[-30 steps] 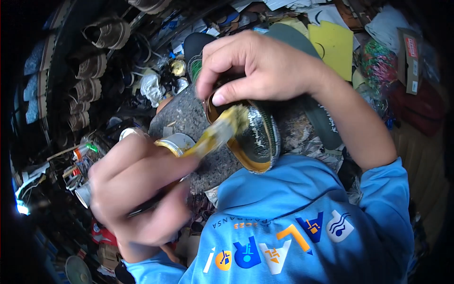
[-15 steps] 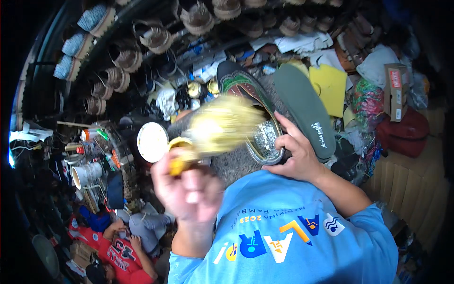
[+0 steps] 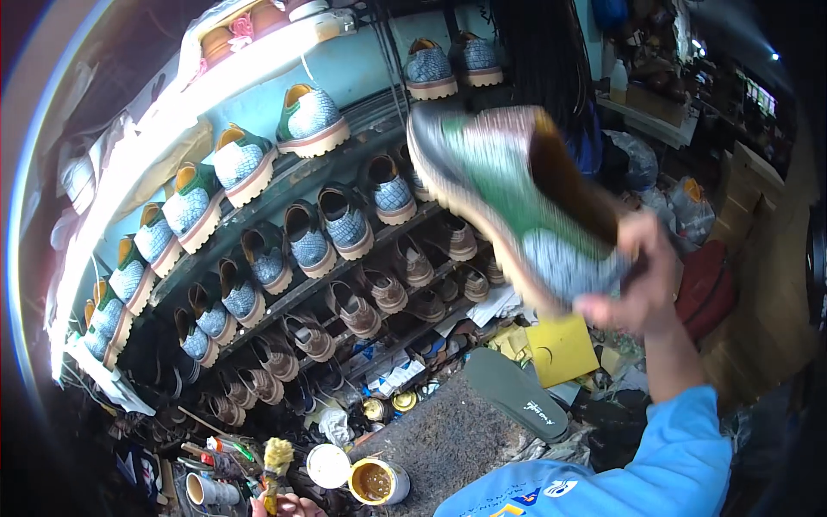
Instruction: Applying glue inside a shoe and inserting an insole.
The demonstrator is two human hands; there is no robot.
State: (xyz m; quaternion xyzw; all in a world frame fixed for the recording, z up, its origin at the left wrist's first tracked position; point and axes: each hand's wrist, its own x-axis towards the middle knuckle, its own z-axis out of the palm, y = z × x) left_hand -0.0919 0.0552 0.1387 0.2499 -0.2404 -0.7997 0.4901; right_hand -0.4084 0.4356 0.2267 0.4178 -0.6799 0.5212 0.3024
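My right hand (image 3: 642,276) grips the heel end of a shoe (image 3: 495,177) and holds it up before the shelves, its toe to the upper left. The shoe has a black toe, green sides, a bluish patterned heel and a pale, thick sole; motion blurs it. Low at the lower edge, my left hand (image 3: 297,506), partly cut off, is closed on a brush (image 3: 277,457) with yellowed bristles pointing up. Beside it stands a white pot (image 3: 379,484) of amber-brown liquid, with a white round lid (image 3: 329,465) next to it. An olive-green insole (image 3: 515,392) lies on the dark bench (image 3: 431,435).
Tiered shelves (image 3: 245,323) of similar shoes rise at the left and back. A white cup (image 3: 211,489) and tools crowd the lower left. Behind the insole lies a yellow sheet (image 3: 562,349). A dark red bag (image 3: 708,293) and cardboard (image 3: 758,323) are at right.
My right hand has lifted the shoe from the bench, up and away. My left hand, with the brush, has dropped to the lower left beside the pot. The view has tilted up toward the shelves.
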